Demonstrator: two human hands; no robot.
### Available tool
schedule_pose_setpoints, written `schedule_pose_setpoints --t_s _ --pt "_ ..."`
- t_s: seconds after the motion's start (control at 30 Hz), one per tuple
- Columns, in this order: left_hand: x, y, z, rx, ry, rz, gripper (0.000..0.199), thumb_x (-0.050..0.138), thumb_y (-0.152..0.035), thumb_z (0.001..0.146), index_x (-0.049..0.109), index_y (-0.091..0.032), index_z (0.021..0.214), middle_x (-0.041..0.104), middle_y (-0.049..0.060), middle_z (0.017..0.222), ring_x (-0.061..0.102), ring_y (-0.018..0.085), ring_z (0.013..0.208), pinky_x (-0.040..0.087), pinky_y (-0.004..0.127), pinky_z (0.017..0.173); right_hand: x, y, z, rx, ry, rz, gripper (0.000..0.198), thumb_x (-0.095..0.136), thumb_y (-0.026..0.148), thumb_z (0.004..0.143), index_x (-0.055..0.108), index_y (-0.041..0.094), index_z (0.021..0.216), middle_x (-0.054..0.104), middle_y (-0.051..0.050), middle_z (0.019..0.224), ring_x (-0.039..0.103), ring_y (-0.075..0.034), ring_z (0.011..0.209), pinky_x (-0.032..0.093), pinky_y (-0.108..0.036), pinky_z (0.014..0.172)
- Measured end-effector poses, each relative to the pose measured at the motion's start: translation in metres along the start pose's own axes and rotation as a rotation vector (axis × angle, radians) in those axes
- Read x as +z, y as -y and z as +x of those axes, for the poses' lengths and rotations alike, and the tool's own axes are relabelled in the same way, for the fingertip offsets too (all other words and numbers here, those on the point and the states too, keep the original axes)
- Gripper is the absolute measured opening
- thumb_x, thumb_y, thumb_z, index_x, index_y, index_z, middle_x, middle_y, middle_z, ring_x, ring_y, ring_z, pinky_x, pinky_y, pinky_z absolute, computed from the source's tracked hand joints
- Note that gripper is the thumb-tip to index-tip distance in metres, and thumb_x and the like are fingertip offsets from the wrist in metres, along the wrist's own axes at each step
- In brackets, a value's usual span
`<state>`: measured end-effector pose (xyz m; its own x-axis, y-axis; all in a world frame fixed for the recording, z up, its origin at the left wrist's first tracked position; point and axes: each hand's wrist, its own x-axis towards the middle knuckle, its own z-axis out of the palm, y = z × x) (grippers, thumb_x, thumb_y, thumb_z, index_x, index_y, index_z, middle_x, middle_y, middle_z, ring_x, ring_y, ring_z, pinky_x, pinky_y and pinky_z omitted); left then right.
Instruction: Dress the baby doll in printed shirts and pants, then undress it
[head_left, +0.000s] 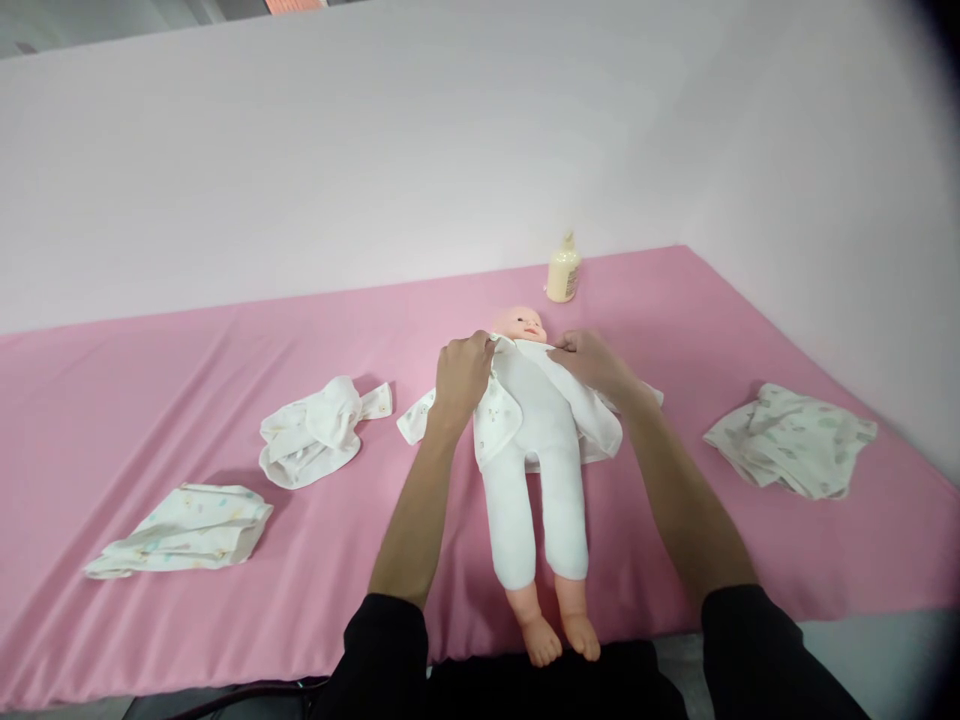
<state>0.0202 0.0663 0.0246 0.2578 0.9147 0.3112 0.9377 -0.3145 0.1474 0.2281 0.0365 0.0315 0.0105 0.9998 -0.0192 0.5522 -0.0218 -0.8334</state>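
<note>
Doll [541,405] lies on its back on the pink cloth [337,580], jacket [498,420] partly around it, front not yet fastened; left hand [463,372] pinches one neck edge, right hand [592,362] the other; whether arms fill the sleeves [416,415], cannot tell.

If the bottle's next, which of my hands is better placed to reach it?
Probably your right hand: it is closer to the bottle, while your left hand is across the doll's head from it. Both are at the jacket, so the right would have to leave it first.
</note>
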Motion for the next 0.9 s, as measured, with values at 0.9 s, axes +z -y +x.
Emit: schedule_pose_setpoints --t_s 0.9 --pt "0.023 -0.035 -0.008 0.109 0.035 0.065 0.040 0.024 -0.037 0.108 0.057 -0.014 0.107 0.071 0.012 0.091 0.069 0.025 0.090 0.037 0.032 0.068 0.021 -0.001 0.007 -0.097 -0.001 0.312 0.020 0.066 0.037 0.083 0.066 0.019 0.076 0.055 0.001 0.063 0.049 -0.014 0.061 0.037 -0.027 0.057"
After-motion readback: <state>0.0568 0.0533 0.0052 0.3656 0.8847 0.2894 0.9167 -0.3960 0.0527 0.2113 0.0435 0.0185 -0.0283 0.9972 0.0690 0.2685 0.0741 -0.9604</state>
